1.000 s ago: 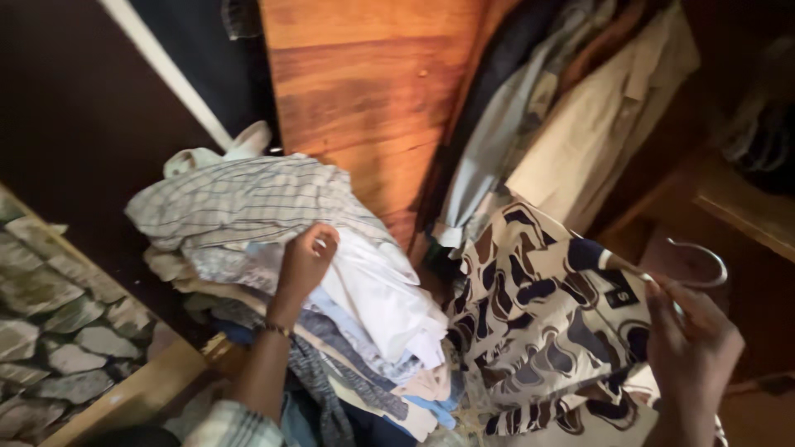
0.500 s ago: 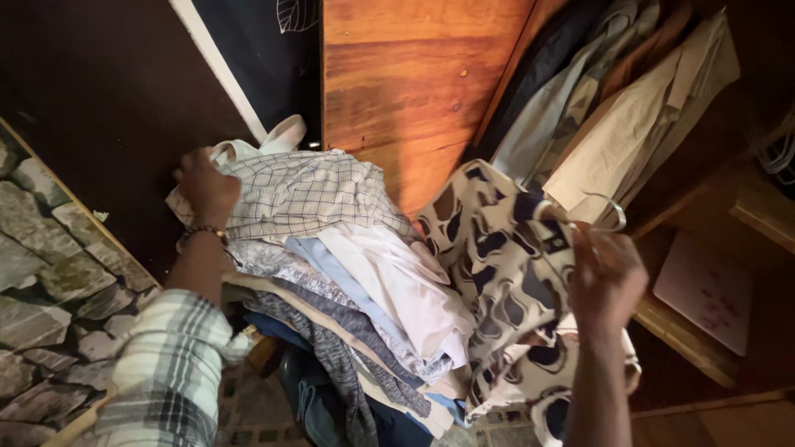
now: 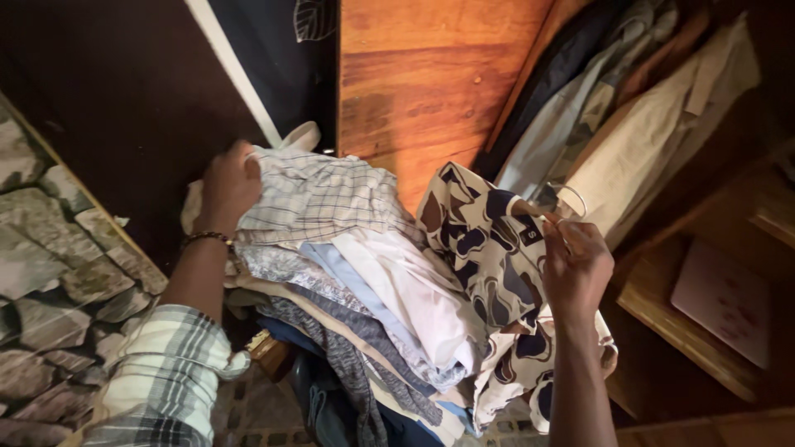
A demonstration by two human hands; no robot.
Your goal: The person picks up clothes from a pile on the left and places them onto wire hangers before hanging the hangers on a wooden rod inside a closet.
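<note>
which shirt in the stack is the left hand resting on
The checked shirt at the very top of the stack, under the left hand. Its grid pattern sets it apart from the plain white shirt just below.
</note>
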